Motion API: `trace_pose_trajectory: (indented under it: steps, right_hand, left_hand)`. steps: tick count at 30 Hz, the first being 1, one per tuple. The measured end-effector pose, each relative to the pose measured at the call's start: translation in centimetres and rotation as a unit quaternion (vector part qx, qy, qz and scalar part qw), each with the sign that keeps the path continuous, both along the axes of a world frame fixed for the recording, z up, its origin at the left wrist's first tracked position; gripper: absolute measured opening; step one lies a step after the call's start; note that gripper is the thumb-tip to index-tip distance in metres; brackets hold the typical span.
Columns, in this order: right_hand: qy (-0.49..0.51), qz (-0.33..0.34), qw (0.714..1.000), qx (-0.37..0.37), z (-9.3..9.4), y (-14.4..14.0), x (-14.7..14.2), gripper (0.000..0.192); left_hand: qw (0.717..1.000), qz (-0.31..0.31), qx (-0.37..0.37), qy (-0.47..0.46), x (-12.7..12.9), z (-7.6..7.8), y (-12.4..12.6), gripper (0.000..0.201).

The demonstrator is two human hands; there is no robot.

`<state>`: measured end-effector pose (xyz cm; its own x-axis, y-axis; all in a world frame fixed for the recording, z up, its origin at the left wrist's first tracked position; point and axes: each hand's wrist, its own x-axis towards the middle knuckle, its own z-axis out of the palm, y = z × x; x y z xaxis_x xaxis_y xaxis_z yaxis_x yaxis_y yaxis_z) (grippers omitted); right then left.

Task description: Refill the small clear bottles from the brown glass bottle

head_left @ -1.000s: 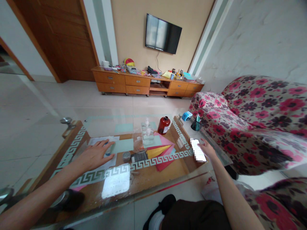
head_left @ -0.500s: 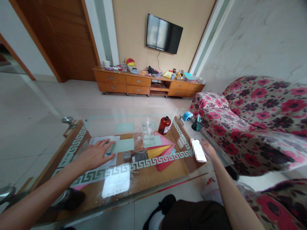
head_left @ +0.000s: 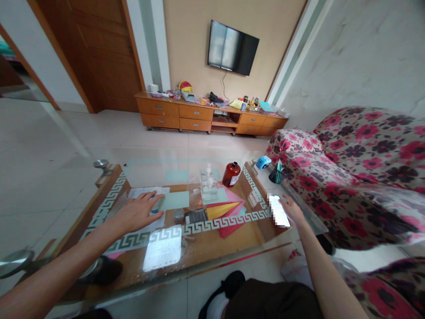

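Note:
My left hand point(head_left: 141, 213) lies palm down over the left part of the glass-topped table point(head_left: 232, 241), fingers stretched and spread. Beneath its fingers is a small bluish object, partly hidden, beside white papers point(head_left: 136, 192) and a pale green sheet point(head_left: 178, 200). At the table's right end my right hand point(head_left: 294, 210) grips the right edge of a smartphone point(head_left: 279, 212) with a lit white screen. The phone's left side is pixelated, and some fingers of this hand are hidden.
A brown-red bottle point(head_left: 231, 174) stands near the far right corner, left of a pen holder point(head_left: 276, 173) and a blue item point(head_left: 263, 162). A clear pump bottle point(head_left: 208, 186) and a round grey jar point(head_left: 178, 215) are mid-table. A floral sofa point(head_left: 358, 168) is at right.
The whole view has shifted slightly to the left, so everything appears a little further right. Both hands keep their places, with the phone still at my right hand.

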<state>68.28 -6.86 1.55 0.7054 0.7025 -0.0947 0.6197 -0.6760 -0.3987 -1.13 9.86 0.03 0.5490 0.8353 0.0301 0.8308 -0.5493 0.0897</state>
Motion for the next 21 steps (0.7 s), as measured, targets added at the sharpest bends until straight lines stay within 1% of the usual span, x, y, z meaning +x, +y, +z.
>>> trace_pose_trajectory:
  steps: [4, 8, 10, 13, 16, 19, 21]
  right_hand:
    - [0.006, 0.007, 1.000, 0.004, 0.01, -0.09, -0.02, 0.073]
    - [0.031, 0.021, 0.999, 0.024, 0.13, -0.30, 0.16, 0.077]
    - [0.069, 0.037, 0.996, 0.048, 0.32, -0.53, 0.23, 0.082]
    - [0.142, 0.065, 0.984, 0.091, 0.63, -0.85, 0.25, 0.090]
    - [0.174, 0.057, 0.977, 0.110, 0.66, -0.87, 0.16, 0.088]
    - [0.170, 0.039, 0.978, 0.117, 0.35, -0.69, 0.07, 0.085]
    - [0.165, 0.041, 0.979, 0.114, 0.22, -0.67, 0.07, 0.086]
  left_hand:
    - [1.000, 0.001, -0.003, 0.004, -0.06, -0.24, 0.20, 0.075]
    - [1.000, 0.001, -0.004, 0.004, -0.03, -0.22, 0.20, 0.077]
    - [1.000, 0.003, -0.006, 0.006, 0.00, -0.16, 0.17, 0.078]
    - [1.000, 0.002, -0.007, 0.007, -0.04, -0.14, 0.20, 0.078]
    - [1.000, 0.001, -0.011, 0.002, -0.16, -0.24, 0.30, 0.079]
    - [1.000, 0.000, -0.016, -0.007, -0.23, -0.32, 0.32, 0.079]
    - [1.000, 0.001, -0.016, -0.013, -0.23, -0.34, 0.27, 0.079]
